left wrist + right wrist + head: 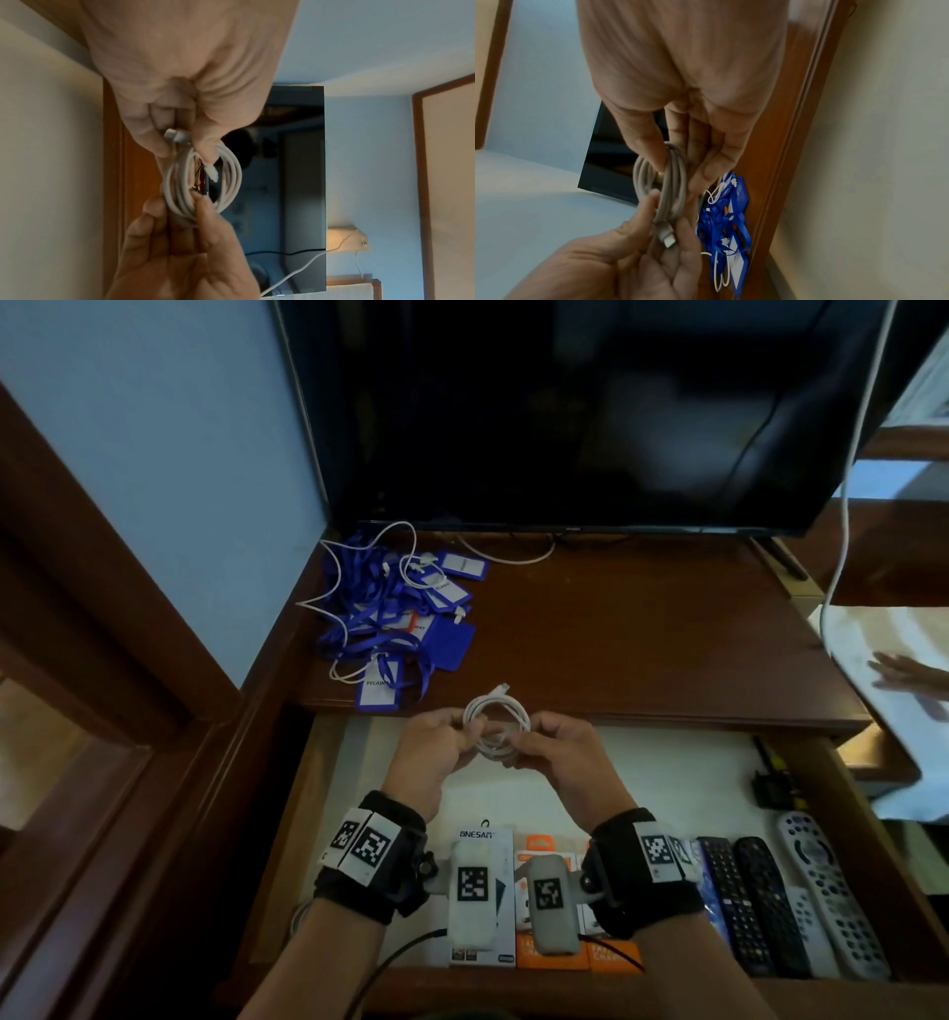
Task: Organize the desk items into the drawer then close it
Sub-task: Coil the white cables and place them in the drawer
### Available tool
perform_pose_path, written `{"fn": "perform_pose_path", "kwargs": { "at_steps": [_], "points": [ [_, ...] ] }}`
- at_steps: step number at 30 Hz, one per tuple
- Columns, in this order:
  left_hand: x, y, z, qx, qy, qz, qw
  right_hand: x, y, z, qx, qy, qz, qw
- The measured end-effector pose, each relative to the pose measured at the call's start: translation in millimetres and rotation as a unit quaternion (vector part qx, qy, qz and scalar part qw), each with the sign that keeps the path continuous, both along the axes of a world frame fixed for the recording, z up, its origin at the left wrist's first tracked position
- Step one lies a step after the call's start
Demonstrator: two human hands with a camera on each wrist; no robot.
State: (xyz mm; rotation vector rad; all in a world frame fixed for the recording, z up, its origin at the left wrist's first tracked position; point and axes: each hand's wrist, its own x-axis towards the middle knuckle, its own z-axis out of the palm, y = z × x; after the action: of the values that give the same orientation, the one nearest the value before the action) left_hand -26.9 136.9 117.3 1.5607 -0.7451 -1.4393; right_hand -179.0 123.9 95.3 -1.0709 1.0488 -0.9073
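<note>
A coiled white cable (pixel 497 720) hangs between both hands above the open drawer (pixel 590 778), near the desk's front edge. My left hand (pixel 445 738) pinches the coil's left side, with one plug (pixel 177 136) held between thumb and fingers. My right hand (pixel 549 743) pinches the opposite side of the coil (pixel 666 178). A second plug tip (pixel 213 174) pokes through the loop (pixel 205 182). A heap of blue lanyards with card holders (pixel 398 613) lies on the desk at the back left, with a thin white cord tangled through it.
The drawer holds boxed chargers (pixel 513 906) at the front, several remote controls (pixel 780 901) at the right, and a small black device (pixel 773 785). A dark television (pixel 565 413) stands at the back of the brown desk (pixel 642 634). Another person's hand (pixel 909 680) shows at far right.
</note>
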Motion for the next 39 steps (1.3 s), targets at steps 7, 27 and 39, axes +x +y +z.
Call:
{"fn": "perform_pose_path", "kwargs": {
  "at_steps": [7, 27, 39],
  "points": [
    [-4, 6, 1, -0.055, 0.056, 0.013, 0.997, 1, 0, -5, 0.045, -0.056, -0.026, 0.997],
    [0, 10, -2, -0.039, 0.092, -0.049, 0.994, -1, 6, 4, 0.053, -0.024, -0.076, 0.995],
    [6, 18, -10, -0.071, 0.040, -0.152, 0.985, 5, 3, -4, 0.147, 0.007, -0.093, 0.985]
  ]
}}
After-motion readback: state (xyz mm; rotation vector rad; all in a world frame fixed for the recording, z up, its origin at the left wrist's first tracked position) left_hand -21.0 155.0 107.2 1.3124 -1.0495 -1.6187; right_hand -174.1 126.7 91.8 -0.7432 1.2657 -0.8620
